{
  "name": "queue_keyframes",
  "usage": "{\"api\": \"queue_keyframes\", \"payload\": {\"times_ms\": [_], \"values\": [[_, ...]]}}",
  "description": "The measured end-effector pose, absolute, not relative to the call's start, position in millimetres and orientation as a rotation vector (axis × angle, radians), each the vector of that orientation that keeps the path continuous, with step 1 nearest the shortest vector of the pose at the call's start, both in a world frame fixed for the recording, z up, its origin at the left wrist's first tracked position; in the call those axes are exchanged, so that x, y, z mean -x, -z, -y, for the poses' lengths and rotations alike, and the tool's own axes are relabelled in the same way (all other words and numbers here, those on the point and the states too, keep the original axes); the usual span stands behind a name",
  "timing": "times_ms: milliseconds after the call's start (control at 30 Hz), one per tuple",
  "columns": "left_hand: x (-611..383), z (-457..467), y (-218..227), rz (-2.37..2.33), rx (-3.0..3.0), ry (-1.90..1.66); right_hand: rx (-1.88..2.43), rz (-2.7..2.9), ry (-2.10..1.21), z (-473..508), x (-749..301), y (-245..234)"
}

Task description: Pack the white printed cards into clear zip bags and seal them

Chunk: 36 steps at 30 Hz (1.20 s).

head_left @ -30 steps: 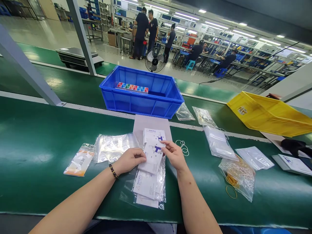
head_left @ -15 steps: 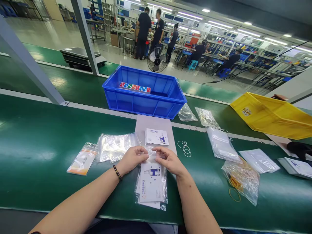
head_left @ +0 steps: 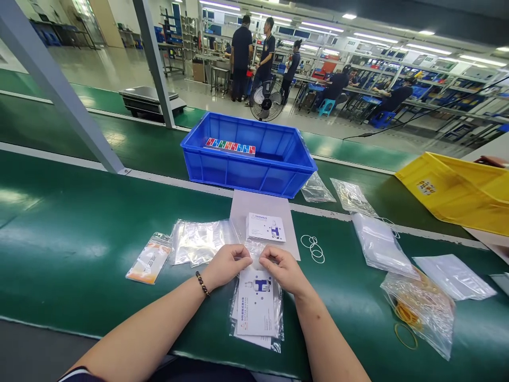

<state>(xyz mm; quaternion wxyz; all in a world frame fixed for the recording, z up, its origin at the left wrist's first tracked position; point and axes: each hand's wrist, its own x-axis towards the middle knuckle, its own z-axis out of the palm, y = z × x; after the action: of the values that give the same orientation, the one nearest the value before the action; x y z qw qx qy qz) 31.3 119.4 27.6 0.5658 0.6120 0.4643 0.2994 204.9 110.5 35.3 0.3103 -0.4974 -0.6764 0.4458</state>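
Observation:
In front of me lies a clear plastic bag (head_left: 278, 321) with a printed leaflet (head_left: 257, 310) showing through it, on top of more bagged leaflets. My left hand (head_left: 230, 263) pinches the bag's upper edge between thumb and fingers. On the other side of that edge, my right hand (head_left: 284, 269) pinches it too, its fingertips a small gap from the left ones. Just beyond both hands sits a stack of leaflets (head_left: 265, 227) on a pale sheet (head_left: 260, 201). Left of them, a pile of clear bags (head_left: 202, 241) lies flat.
An orange-and-white packet (head_left: 149, 260) lies at left. White rubber bands (head_left: 317, 252) are to the right, with clear bags (head_left: 379, 244) and a bag of yellow rubber bands (head_left: 421, 310) farther out. A blue bin (head_left: 248, 172) and a yellow bin (head_left: 457, 193) stand behind.
My view has turned a little left, so the scene sits farther right. The right hand's fingers have curled into a tighter pinch at the bag's upper edge.

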Motion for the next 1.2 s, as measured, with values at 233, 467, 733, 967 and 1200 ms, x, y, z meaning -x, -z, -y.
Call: {"api": "queue_keyframes", "payload": {"times_ms": [233,467,733,967,1200], "values": [[-33,-117,-30,-1.086,-1.585,-0.646,1.276,1.948,-1.025,-106,-196,-39],[-12,-132,-37,-1.396,-1.871,-0.613,1.355,1.804,-0.995,-111,-212,-40],[4,-148,-26,-1.814,-2.107,-0.022,1.536,1.706,-0.612,-116,-216,-31],[2,-141,-40,-1.589,-2.072,-0.383,1.403,1.500,-0.992,-112,-199,-25],[-23,-119,-37,-1.105,-2.032,-0.398,1.467,1.534,-1.088,-107,-184,-9]]}}
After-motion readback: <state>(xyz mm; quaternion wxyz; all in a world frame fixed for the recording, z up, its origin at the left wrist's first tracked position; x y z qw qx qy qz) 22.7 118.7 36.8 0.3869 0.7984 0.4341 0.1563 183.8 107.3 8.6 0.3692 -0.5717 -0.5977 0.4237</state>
